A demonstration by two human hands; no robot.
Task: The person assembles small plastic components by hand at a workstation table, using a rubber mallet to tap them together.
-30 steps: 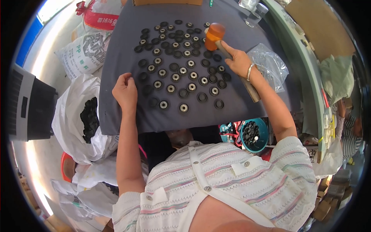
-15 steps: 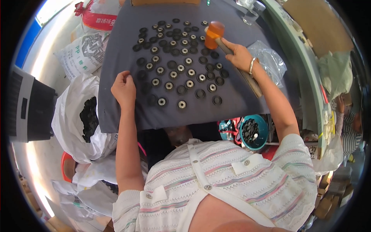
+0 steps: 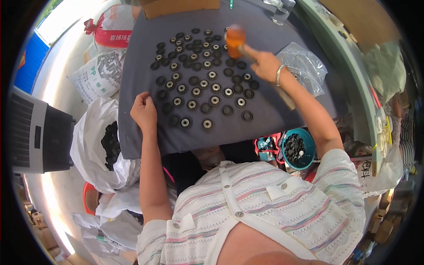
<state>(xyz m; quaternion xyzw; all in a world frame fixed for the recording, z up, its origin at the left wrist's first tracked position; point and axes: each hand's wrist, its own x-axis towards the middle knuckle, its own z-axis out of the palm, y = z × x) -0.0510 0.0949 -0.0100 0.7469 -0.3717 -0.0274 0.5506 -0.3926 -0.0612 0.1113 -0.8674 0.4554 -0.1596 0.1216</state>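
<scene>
In the head view, a worker in a striped white cardigan point(image 3: 221, 190) faces a table under dark grey cloth point(image 3: 185, 140), the right hand point(image 3: 267, 66) wrapped around the handle of an orange-headed mallet point(image 3: 235, 43). The grip sits partway along the wooden shaft, its tail jutting below the forearm — a hold that likely favors control over reach. The blurred head is over the far right of the spread; whether it touches anything cannot be told.

The left hand point(image 3: 144, 108) rests at the cloth's left side, fingers curled closed, nothing visible in them, apparently out of the mallet's way. Between the hands lie black rings point(image 3: 227, 110) and metal-centered rings point(image 3: 207, 124), mostly flat and spaced, perhaps so each can be reached singly.

A clear plastic bag point(image 3: 304, 70) lies beside the right forearm. Lower down, a teal basin point(image 3: 313, 150) and an open white sack point(image 3: 88, 145) hold dark pieces — seemingly kept close for easy reach.
</scene>
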